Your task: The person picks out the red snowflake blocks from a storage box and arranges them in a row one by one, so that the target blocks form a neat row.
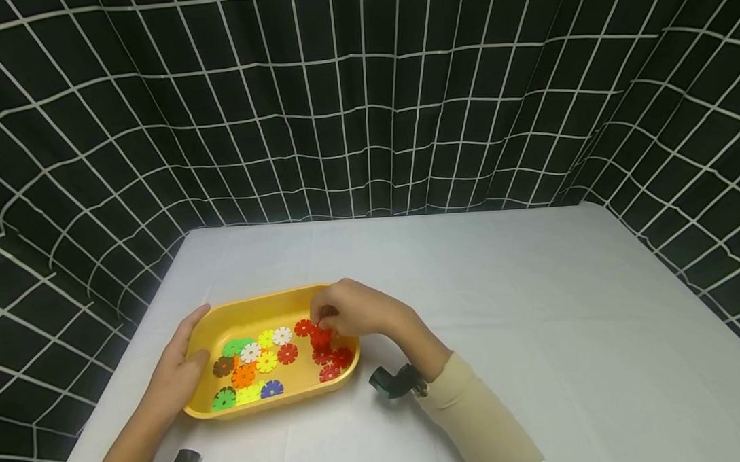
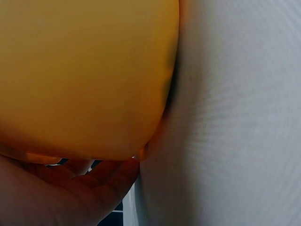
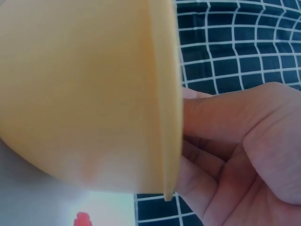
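A yellow oval plastic tray (image 1: 250,308) sits at the left of the white table. My left hand (image 1: 178,374) grips its left end, thumb over the rim and fingers along the outside wall. In the left wrist view the fingers (image 2: 113,186) curl against the tray's yellow side. My right hand (image 1: 354,310) reaches over the right end with curled fingers, pinching a red notched plastic disc (image 1: 321,339) above other red discs (image 1: 329,372). The right wrist view shows that hand (image 3: 235,146) behind the tray wall (image 3: 94,94), which hides the fingertips.
Several notched discs in other colours lie inside the tray: green (image 1: 224,398), orange (image 1: 243,376), white (image 1: 282,336), brown (image 1: 224,366) and blue (image 1: 271,389). White cloth covers the table (image 1: 500,287). Behind it hangs a black curtain (image 1: 366,109) with white grid lines.
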The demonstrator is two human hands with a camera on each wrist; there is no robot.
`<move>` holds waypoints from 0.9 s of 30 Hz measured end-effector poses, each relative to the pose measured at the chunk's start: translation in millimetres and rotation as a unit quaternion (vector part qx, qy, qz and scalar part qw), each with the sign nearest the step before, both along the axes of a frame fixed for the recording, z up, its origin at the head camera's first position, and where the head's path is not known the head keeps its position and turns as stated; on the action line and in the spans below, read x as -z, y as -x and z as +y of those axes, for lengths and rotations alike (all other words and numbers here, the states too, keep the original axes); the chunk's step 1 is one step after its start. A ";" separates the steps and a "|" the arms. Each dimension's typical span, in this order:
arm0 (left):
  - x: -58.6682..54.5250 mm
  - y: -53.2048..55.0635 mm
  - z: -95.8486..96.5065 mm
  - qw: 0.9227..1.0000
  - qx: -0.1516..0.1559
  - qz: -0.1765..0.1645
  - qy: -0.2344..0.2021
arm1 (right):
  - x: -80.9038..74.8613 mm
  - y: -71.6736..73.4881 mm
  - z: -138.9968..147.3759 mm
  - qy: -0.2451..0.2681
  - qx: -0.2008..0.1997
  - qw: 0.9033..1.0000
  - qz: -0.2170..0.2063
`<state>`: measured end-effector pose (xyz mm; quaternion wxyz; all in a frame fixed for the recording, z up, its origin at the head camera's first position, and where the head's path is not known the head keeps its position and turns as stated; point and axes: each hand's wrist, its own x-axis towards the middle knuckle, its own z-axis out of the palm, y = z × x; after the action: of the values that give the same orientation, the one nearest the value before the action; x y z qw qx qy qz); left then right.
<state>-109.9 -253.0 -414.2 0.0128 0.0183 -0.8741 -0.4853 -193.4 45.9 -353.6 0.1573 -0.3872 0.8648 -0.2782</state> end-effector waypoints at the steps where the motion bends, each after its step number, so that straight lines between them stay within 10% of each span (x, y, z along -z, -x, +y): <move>1: 0.1 0.0 0.0 1.000 0.000 0.000 0.001 | -0.5 0.6 1.1 0.001 0.000 1.000 0.001; 27: -2.7 -0.9 0.8 1.000 0.000 -0.007 0.007 | -9.6 7.9 21.5 0.055 0.016 0.998 -0.025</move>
<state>-109.1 -252.2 -411.4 0.0071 0.0216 -0.8774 -0.4793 -201.3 67.4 -344.0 0.1527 -0.3748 0.8499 -0.3374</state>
